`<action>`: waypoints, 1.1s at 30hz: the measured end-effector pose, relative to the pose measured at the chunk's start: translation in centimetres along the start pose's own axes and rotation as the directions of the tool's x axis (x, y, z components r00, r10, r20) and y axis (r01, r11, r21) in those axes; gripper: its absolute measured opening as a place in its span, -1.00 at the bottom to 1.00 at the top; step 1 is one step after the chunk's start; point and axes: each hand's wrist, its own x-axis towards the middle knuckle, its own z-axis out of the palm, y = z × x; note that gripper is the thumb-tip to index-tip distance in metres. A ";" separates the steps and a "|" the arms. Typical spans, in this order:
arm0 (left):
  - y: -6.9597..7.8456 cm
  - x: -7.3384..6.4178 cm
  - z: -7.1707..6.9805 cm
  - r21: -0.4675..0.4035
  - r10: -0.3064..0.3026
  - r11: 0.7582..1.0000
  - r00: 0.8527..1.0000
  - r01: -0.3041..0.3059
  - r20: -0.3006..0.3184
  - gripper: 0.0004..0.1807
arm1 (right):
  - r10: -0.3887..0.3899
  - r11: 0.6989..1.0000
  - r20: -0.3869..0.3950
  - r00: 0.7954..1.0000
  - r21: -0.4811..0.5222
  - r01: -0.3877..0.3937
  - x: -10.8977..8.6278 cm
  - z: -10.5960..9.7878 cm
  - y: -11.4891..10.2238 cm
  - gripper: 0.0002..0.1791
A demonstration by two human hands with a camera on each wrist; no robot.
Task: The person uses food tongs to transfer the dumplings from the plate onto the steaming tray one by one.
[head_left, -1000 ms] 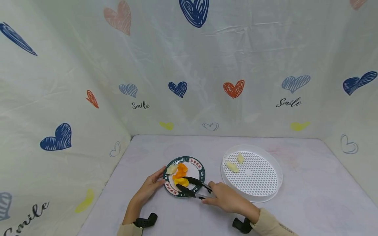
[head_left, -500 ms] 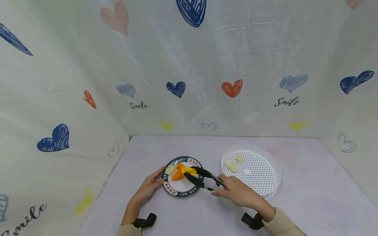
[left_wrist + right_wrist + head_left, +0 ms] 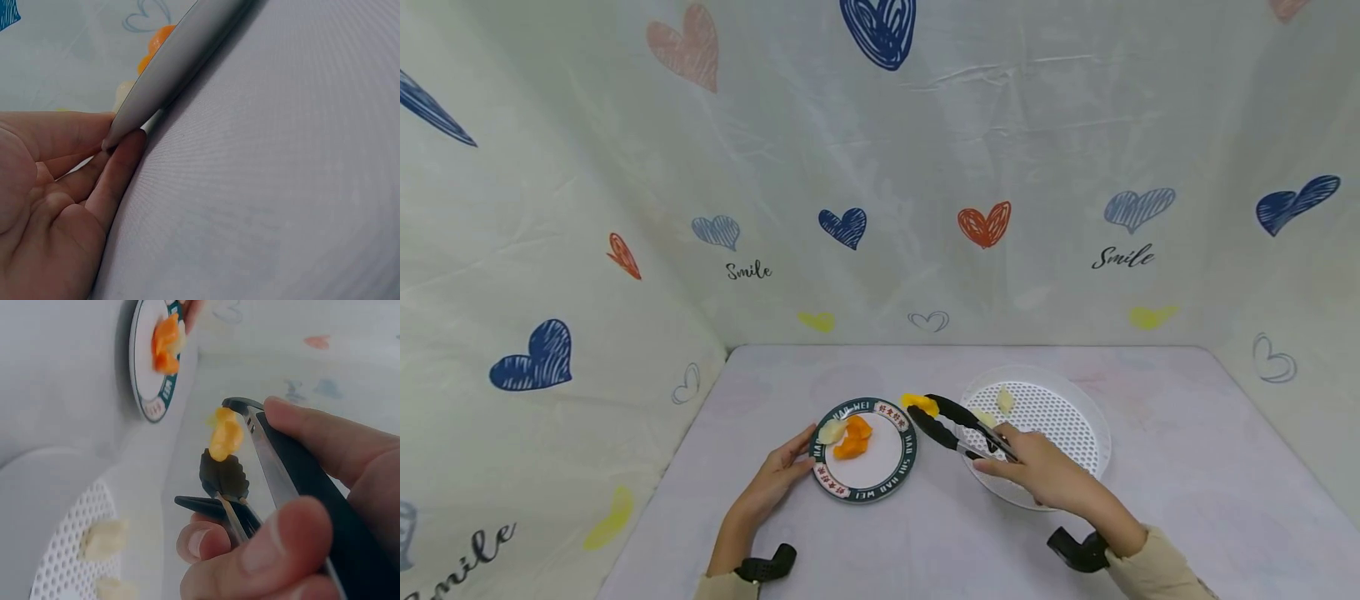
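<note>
My right hand (image 3: 1048, 475) grips a pair of black-tipped kitchen tongs (image 3: 953, 410). A glossy yellow food-like piece (image 3: 919, 405) is between the tips, held in the air right of the plate's far rim. On the green-rimmed white plate (image 3: 872, 468) lie orange pieces (image 3: 852, 447) and a pale one (image 3: 832, 431). My left hand (image 3: 775, 479) pinches the plate's left rim; in the left wrist view the fingers (image 3: 119, 169) reach under the edge. In the right wrist view the yellow piece (image 3: 226, 434) sits between the two tong heads.
A round white perforated tray (image 3: 1067, 417) stands to the right, partly behind the right hand and tongs. Pale pieces (image 3: 1004, 400) lie on it. The table (image 3: 865, 550) runs back to a hanging cloth with printed hearts (image 3: 842, 227).
The right hand has lifted the yellow piece off the plate with the tongs and carried it right and away from me. The left hand stays at the plate's rim.
</note>
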 end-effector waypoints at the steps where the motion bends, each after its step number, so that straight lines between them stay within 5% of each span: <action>1: 0.0 0.0 0.0 0.003 0.002 1.000 1.000 -0.002 0.002 -0.35 | 0.004 1.000 -0.008 1.000 -0.005 -0.004 -0.1 -0.3 0.2 -0.31; 17: 0.0 -0.1 0.0 -0.004 0.009 1.000 1.000 -0.009 0.007 -0.35 | 0.205 0.976 -0.092 0.975 -0.063 -0.211 -2.4 -4.6 3.9 -0.01; 33: -0.1 -0.1 -0.2 -0.027 0.006 1.000 1.000 -0.005 0.019 -0.35 | 0.244 0.956 -0.158 0.957 -0.127 -0.265 -3.2 -6.5 7.2 -0.16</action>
